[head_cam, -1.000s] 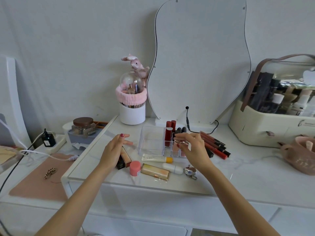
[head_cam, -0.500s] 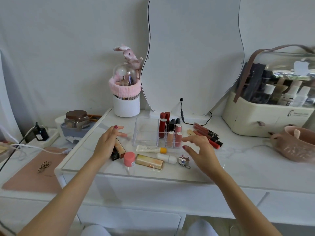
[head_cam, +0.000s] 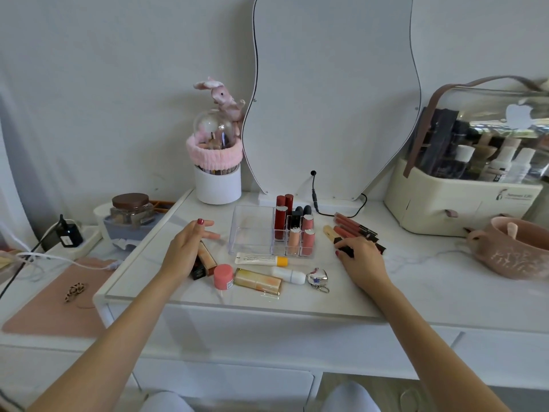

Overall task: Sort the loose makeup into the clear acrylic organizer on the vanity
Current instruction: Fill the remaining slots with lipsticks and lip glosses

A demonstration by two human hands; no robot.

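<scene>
The clear acrylic organizer (head_cam: 252, 233) stands mid-vanity. Its left compartment is bare and its right slots hold several lipsticks (head_cam: 294, 230). My left hand (head_cam: 185, 249) rests with fingers apart over a brown-gold tube (head_cam: 207, 258), left of the organizer. My right hand (head_cam: 364, 261) lies right of the organizer, fingers curled on the black cap of a lip gloss (head_cam: 345, 250) among a row of lip glosses (head_cam: 353, 224) on the table. Loose in front of the organizer lie a white tube with a yellow cap (head_cam: 261, 259), a pink jar (head_cam: 222, 276), a gold tube (head_cam: 258, 281) and a white stick (head_cam: 288, 275).
A silver heart keychain (head_cam: 317, 276) lies beside the white stick. A wavy mirror (head_cam: 332, 99) stands behind, with a white brush cup (head_cam: 218, 185) to its left. A cream cosmetic case (head_cam: 463, 203) and a pink bowl (head_cam: 517, 251) sit at right. A brown-lidded jar (head_cam: 130, 209) and a pink mat (head_cam: 56, 307) are at left.
My right hand left the organizer's lipstick slots, moved right and came down onto the lip glosses, fingers closing on one. My left hand stayed over the brown-gold tube.
</scene>
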